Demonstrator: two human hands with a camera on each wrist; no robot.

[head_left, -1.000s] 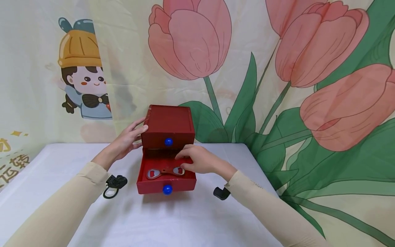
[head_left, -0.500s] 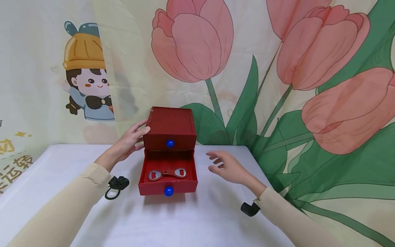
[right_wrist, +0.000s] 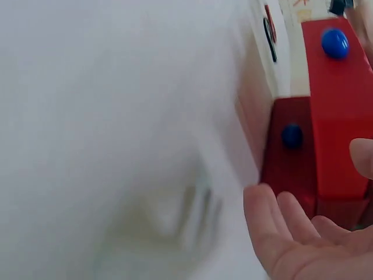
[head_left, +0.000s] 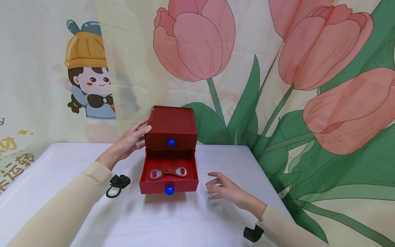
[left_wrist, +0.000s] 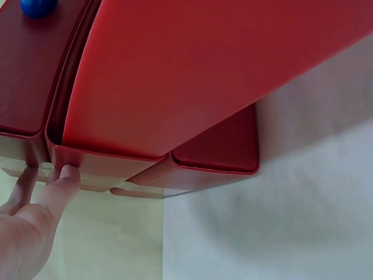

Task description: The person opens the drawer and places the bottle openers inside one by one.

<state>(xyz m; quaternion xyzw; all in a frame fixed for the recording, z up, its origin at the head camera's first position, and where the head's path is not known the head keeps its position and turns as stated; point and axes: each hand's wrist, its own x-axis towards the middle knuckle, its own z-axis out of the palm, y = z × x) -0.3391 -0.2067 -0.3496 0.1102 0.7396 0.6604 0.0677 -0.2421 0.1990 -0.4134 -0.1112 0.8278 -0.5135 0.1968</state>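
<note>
At the far left, brown writing point(head_left: 21, 164) runs down a printed wall hanging, next to a cartoon child point(head_left: 94, 84) in a yellow hat. My cream left sleeve point(head_left: 63, 202) slants up over a white tablecloth point(head_left: 185, 223), with a small black device point(head_left: 121, 181) at the cuff. Past it, my left hand point(head_left: 126, 144) rests against the left side of a red chest of drawers point(head_left: 173, 119). Its thumb lies near the top edge; in the left wrist view two fairly straight digits press their tips to the chest's side wall.

The chest stands upright near the back of the table. Its top drawer, with a blue knob point(head_left: 171, 142), is closed. The middle drawer point(head_left: 154, 188), with a blue knob point(head_left: 169, 190) too, is pulled out toward me. Inside, near its front wall, a brown bottle opener point(head_left: 170, 171) lies crosswise with a metal ring at each end; I cannot tell whether it is one piece or two. The right wrist view shows a dark red bottom drawer point(right_wrist: 288, 166), closed, beneath.

Just right of the pulled-out drawer and apart from it, my right hand point(head_left: 225, 190) hovers above the cloth, fingers loosely bent and slightly spread. Another black device point(head_left: 253, 233) sits by my right cuff. Behind, large pink tulips point(head_left: 324, 48) with green leaves fill the hanging.
</note>
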